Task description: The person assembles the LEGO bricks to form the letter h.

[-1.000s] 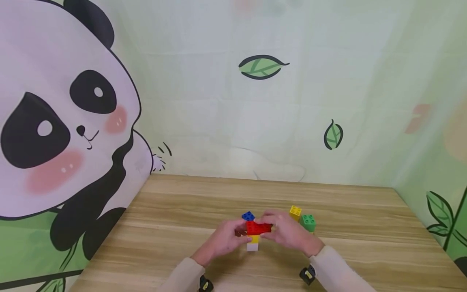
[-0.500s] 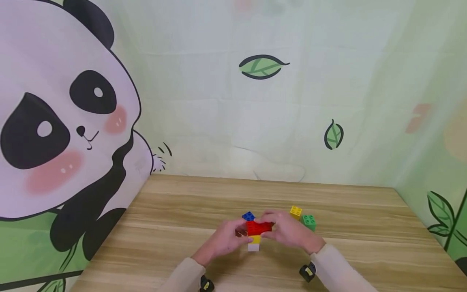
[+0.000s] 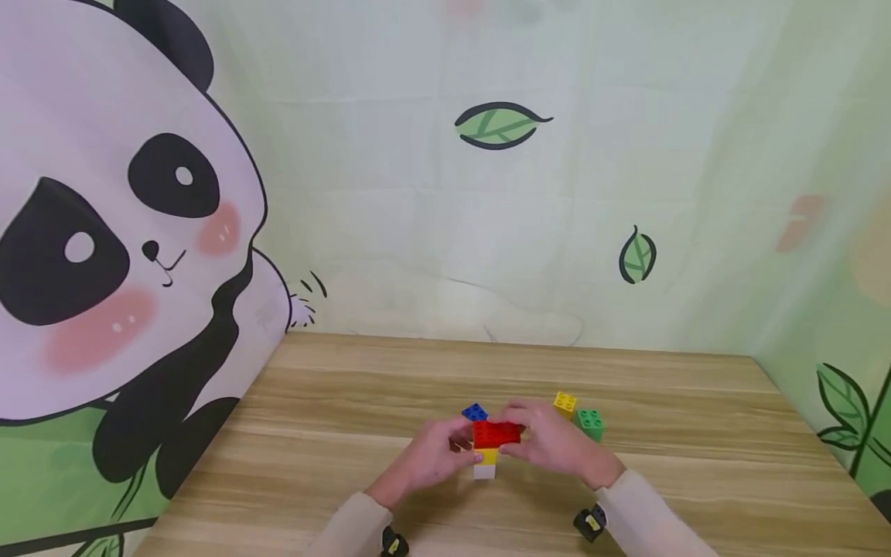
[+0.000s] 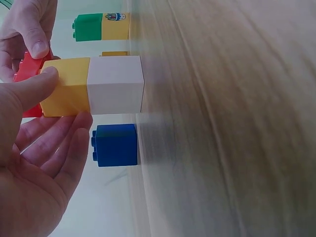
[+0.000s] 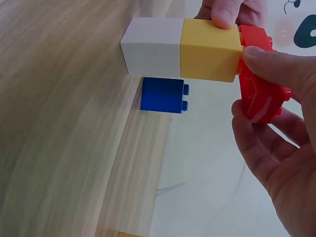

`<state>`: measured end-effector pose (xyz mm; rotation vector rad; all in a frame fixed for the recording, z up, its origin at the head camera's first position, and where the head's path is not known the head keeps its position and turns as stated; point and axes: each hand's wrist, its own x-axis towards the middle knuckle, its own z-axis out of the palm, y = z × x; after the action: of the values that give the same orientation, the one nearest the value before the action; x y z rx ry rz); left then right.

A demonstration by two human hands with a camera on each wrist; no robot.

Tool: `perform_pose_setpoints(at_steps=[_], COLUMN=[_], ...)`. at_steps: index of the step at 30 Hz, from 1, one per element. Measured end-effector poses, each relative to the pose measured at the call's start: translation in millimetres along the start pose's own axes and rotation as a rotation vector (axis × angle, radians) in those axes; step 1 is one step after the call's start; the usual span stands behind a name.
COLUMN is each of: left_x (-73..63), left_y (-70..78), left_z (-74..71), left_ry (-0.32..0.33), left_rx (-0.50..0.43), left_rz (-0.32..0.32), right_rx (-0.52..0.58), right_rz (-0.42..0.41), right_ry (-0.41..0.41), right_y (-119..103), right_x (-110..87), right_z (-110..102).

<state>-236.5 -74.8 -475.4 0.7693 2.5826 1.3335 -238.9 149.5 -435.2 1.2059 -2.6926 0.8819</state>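
Head camera high, facing forward-down over table (image 3: 348, 394); wrist cameras low, close, rolled sideways (both share white block (image 4: 115, 94)).

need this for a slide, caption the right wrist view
Right grip holds a red brick over a yellow block on a white block, blue block beyond.

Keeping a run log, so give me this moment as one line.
left fingers pinch yellow block; right fingers grip red block; red over yellow, overhanging right; white block under yellow; blue block stands behind
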Motion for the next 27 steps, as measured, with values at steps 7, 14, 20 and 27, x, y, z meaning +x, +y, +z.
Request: perform_pose_setpoints(at_steps=[7, 14, 20, 27], left_x=[0.1, -0.1, 0.7, 1.3], left_y=[1.8, 1.7, 2.2, 2.2], left_z=[0.1, -0.6, -0.5, -0.8], left_ry=[0.014, 0.015, 0.017, 0.011], left_rx=[-0.002, -0.006, 0.007, 0.013], left_rz=[-0.035, -0.022, -0.013, -0.024], right_rx=[0.011, 0.002, 0.003, 0.022], right_rz=[0.012, 0.003, 0.035, 0.04], right_ry=[0.002, -0.004, -0.019, -0.031], right_y=[1.0, 1.7, 1.6, 2.1], right_x=[-0.8, 0.8, 2.3, 3.0], right_z=[0.8, 1.5, 1.5, 0.9])
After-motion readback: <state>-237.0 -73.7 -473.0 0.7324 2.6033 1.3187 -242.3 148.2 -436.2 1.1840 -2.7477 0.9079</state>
